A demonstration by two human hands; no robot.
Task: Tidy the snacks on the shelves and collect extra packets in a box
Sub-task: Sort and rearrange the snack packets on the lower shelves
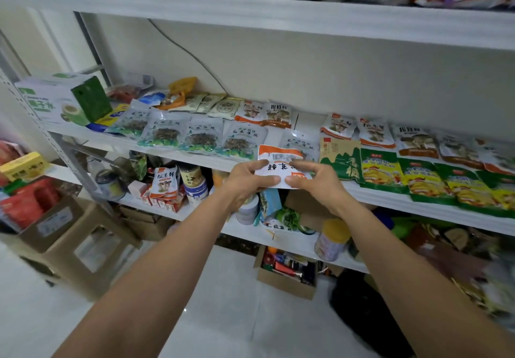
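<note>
As left hand (246, 183), right hand (317, 183) pinch packet (278, 170): inverted (barcode (281, 157) far).

The packet (280, 169) is showing white with an orange top band, a black barcode and bold black characters. The shelf (376, 197) is showing plain white against a cream wall (334, 73). Clear pouches (164, 134) are showing dark brown contents with blue-green edging. Mushroom packs (338, 129) are showing white over orange bottoms. Green packs (381, 173) are displaying yellow pictures and small red logos. A carton (50, 101) is showing white and dark green. A box (284, 281) is showing plain brown; the floor (223, 316) is gleaming white.
</note>
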